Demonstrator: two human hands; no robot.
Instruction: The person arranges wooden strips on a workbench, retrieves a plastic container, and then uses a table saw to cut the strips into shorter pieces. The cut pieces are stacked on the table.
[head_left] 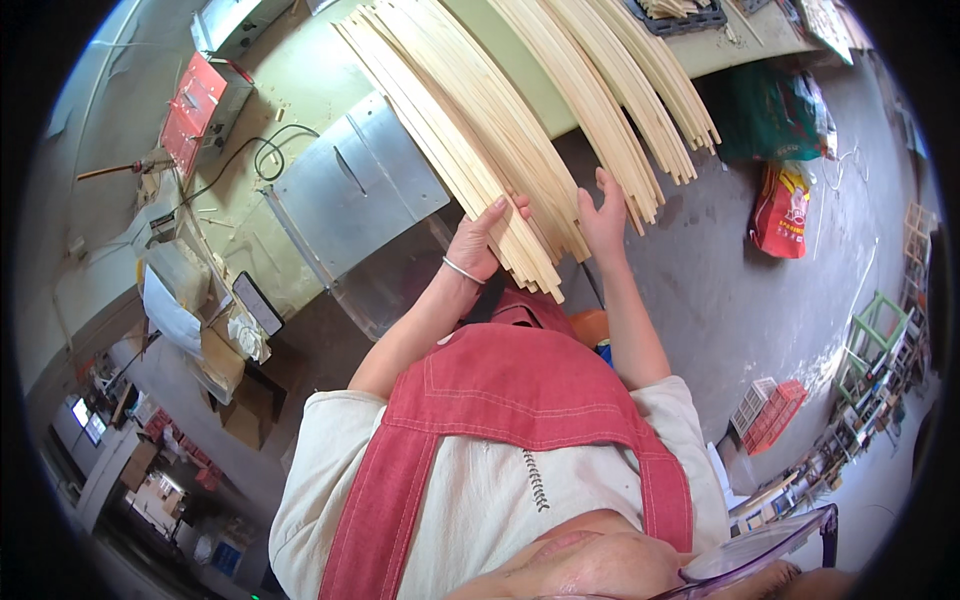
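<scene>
Long pale wooden strips lie in bundles over the table's near edge, their ends jutting toward me. My left hand (pixel 482 240), with a bangle on its wrist, is closed on the leftmost bundle of wooden strips (pixel 440 150). Its thumb lies on top, and fingertips show on the bundle's right side. Beside it runs a second bundle (pixel 495 110). At that bundle's right edge, near its end, my right hand (pixel 604 218) is raised with thumb and fingers apart, holding nothing. Further right lie more strip bundles (pixel 590 110).
A metal plate with a slot (pixel 350 190) stands left of the strips on the pale green table (pixel 290 100), near a red-topped box (pixel 196 108) and a cable. A phone (pixel 258 303) is at the left. On the right floor are a red bag (pixel 780 215) and crates (pixel 773 415).
</scene>
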